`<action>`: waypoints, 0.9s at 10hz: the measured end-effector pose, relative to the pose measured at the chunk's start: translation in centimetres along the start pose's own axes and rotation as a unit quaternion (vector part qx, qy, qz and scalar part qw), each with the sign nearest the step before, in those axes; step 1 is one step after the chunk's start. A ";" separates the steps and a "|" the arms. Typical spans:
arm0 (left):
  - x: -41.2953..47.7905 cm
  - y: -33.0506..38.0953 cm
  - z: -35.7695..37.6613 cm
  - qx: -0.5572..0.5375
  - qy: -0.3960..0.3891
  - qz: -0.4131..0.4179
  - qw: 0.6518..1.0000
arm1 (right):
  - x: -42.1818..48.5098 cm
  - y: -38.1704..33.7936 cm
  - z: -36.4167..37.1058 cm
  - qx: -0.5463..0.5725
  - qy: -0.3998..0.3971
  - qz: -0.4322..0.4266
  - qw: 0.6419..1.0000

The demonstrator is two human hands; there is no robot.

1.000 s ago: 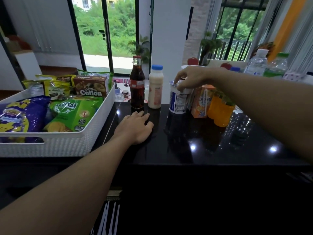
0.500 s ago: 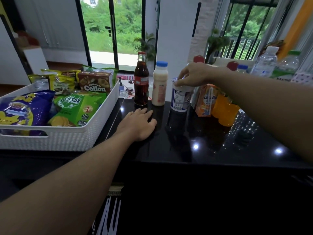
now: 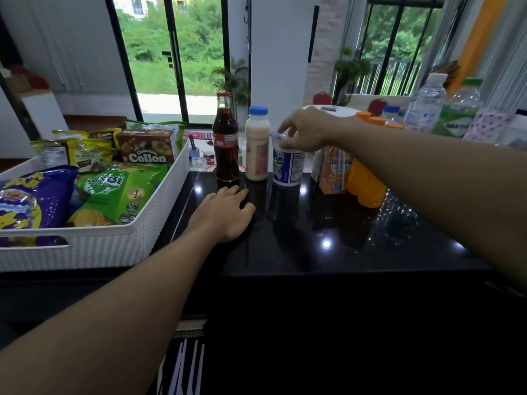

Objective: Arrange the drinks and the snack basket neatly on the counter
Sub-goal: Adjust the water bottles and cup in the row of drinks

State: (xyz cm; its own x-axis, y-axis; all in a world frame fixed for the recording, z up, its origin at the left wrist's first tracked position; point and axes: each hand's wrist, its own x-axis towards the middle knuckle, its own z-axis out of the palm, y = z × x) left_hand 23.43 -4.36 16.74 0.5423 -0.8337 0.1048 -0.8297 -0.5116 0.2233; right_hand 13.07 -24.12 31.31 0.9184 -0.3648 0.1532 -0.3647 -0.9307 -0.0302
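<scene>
A white snack basket (image 3: 159, 212) full of chip bags and a Collon box stands at the left of the black counter (image 3: 328, 223). Along the back edge stand a cola bottle (image 3: 226, 143), a cream bottle with a blue cap (image 3: 257, 146) and a blue-and-white cup (image 3: 288, 166). My right hand (image 3: 306, 129) grips the cup's top from above, fingers curled round the rim. My left hand (image 3: 225, 212) lies flat on the counter in front of the two bottles, fingers straight. An orange juice carton (image 3: 333, 172) and orange bottles (image 3: 366, 183) stand right of the cup.
Clear water bottles (image 3: 425, 106) and a green-labelled bottle (image 3: 456, 112) stand at the far right, beside a patterned pouch (image 3: 484, 124). The counter's front edge runs below my left wrist. Behind the counter are glass doors and a white pillar.
My right hand has slid the cup back toward the counter's rear edge, in line with the two bottles, and its grip on the rim looks looser. My left hand has stayed flat in place.
</scene>
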 end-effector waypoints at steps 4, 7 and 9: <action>0.2 -0.1 0.0 0.002 -0.001 0.001 1.000 | 0.0 0.6 0.5 0.009 0.030 0.010 0.999; 0.2 -0.2 0.1 -0.002 -0.001 0.001 1.000 | -0.7 0.6 0.1 -0.013 -0.007 0.002 1.000; 0.2 -0.1 0.0 -0.009 -0.003 -0.001 1.000 | -0.9 0.9 0.7 -0.005 0.034 -0.013 0.999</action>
State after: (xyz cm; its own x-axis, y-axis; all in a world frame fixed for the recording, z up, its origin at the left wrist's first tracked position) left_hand 23.62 -4.47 16.69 0.5431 -0.8338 0.0991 -0.8259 -0.5093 0.2419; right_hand 12.07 -24.62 30.46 0.9153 -0.3366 0.2213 -0.3418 -0.9397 -0.0155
